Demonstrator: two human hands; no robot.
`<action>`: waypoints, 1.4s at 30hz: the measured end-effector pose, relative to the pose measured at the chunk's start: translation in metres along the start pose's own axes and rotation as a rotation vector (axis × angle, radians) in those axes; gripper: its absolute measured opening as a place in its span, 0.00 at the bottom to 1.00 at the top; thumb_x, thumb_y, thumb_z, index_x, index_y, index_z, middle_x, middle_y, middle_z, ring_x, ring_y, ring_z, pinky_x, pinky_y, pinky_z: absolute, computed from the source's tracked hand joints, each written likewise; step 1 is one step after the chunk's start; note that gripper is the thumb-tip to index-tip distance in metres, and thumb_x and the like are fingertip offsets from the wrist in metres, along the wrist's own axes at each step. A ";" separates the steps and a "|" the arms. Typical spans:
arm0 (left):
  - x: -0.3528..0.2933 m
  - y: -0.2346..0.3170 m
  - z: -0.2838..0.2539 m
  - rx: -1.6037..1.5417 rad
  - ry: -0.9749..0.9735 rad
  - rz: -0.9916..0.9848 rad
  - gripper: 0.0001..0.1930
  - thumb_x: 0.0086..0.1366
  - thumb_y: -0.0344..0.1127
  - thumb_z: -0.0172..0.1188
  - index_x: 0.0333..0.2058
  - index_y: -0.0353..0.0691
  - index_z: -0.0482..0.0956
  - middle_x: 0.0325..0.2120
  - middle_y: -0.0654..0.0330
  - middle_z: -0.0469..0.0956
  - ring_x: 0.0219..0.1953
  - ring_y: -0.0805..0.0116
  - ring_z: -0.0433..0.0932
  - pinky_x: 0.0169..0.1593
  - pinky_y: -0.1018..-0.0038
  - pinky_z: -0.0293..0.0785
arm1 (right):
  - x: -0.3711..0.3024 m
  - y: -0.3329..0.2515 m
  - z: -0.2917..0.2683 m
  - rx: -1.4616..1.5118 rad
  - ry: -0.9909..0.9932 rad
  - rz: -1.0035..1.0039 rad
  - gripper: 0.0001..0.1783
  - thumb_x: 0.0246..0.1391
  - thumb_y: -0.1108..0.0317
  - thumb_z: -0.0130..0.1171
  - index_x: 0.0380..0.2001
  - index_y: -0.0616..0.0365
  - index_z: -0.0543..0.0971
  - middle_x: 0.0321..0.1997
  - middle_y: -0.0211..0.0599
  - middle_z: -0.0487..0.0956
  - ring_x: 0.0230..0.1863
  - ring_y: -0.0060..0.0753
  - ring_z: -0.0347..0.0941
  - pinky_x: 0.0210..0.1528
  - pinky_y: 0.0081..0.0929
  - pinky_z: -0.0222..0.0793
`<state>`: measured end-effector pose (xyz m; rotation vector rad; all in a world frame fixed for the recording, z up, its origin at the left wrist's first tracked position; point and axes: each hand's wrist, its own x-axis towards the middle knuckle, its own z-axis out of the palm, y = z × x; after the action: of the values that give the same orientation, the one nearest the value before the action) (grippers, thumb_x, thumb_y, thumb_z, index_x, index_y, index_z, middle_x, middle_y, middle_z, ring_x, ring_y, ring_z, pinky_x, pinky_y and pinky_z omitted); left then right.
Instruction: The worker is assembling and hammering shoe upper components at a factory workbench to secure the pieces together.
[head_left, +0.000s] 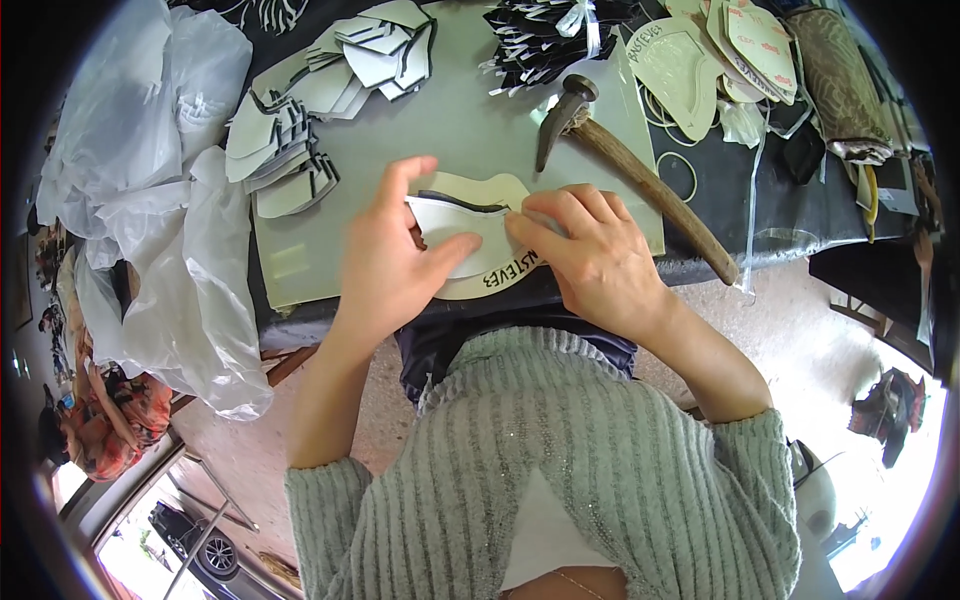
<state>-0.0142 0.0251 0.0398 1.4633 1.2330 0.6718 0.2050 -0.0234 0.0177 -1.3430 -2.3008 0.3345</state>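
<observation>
A cream shaped template (480, 289) with dark lettering lies on the board close to me. On top of it rests a white cut piece (452, 222) with a black strip (460, 203) along its curved upper edge. My left hand (390, 240) is at the piece's left side, index finger raised and apart from the thumb, which lies over the white surface. Its other fingers are mostly hidden. My right hand (590, 245) pinches at the right end of the piece and strip, with thumb and index together; the fingertips cover the exact spot they press.
A wooden-handled hammer (640, 180) lies at the right. Stacked white pieces with black edges (290, 160) sit at the left, beside clear plastic bags (150, 200). Bundled black strips (550, 45) lie at the back; more templates (675, 75) at the back right.
</observation>
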 end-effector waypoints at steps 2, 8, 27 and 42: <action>-0.001 0.006 0.005 0.157 0.020 0.040 0.32 0.55 0.26 0.68 0.58 0.35 0.63 0.28 0.55 0.84 0.28 0.74 0.81 0.31 0.78 0.76 | 0.000 0.001 0.002 -0.009 0.016 -0.002 0.26 0.40 0.79 0.62 0.48 0.51 0.80 0.49 0.31 0.75 0.49 0.38 0.72 0.49 0.36 0.68; -0.003 0.007 0.009 0.246 0.072 0.098 0.31 0.55 0.27 0.67 0.57 0.36 0.64 0.24 0.57 0.80 0.23 0.72 0.78 0.30 0.75 0.73 | -0.001 0.000 0.003 -0.014 0.021 0.014 0.27 0.40 0.78 0.62 0.48 0.50 0.80 0.50 0.30 0.75 0.50 0.38 0.71 0.50 0.36 0.68; -0.005 0.000 0.006 0.487 0.075 0.146 0.25 0.56 0.27 0.65 0.52 0.35 0.67 0.23 0.55 0.75 0.22 0.65 0.75 0.29 0.70 0.71 | -0.004 0.007 -0.015 -0.116 -0.149 -0.191 0.28 0.47 0.75 0.56 0.52 0.35 0.79 0.54 0.31 0.74 0.57 0.36 0.70 0.56 0.35 0.66; 0.003 -0.016 -0.016 0.349 0.057 0.070 0.14 0.55 0.25 0.64 0.41 0.36 0.74 0.21 0.58 0.76 0.20 0.66 0.76 0.28 0.69 0.71 | 0.006 -0.012 0.003 0.028 -0.053 -0.134 0.31 0.39 0.82 0.59 0.51 0.49 0.80 0.50 0.32 0.73 0.55 0.40 0.71 0.55 0.39 0.67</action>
<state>-0.0331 0.0324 0.0289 1.7914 1.3986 0.5666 0.1920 -0.0244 0.0215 -1.1731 -2.4059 0.3604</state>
